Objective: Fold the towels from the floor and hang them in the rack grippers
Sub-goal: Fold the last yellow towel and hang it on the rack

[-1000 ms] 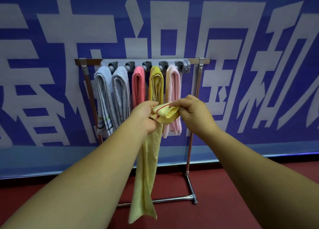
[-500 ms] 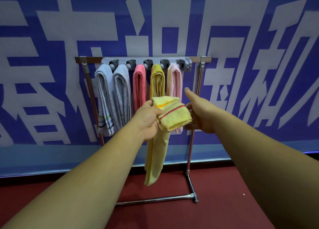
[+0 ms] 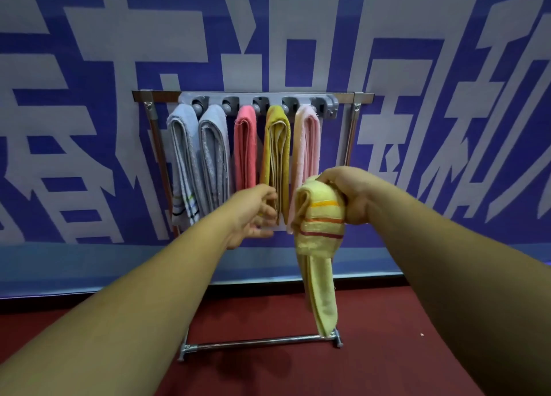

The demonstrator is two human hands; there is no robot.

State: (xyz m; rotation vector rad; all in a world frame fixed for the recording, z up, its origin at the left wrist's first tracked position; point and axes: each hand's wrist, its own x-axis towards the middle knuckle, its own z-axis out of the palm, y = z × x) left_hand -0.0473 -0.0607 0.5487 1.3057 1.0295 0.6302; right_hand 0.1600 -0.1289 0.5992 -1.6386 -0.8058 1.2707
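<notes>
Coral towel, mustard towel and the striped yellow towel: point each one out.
coral towel [image 3: 245, 151]: head view, mid front fold.
mustard towel [image 3: 277, 151]: head view, upper fold.
striped yellow towel [image 3: 322, 216]: head view, striped band.

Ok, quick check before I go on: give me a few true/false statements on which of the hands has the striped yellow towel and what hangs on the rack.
1. The right hand grips the folded striped yellow towel. True.
2. The left hand grips that towel too. False: it holds nothing and sits apart from it, near the lower end of the mustard towel.
3. Five towels hang on the rack. True.
4. The coral towel hangs at the far right end of the row. False: it is in the middle; the pale pink towel is at the far right.
</notes>
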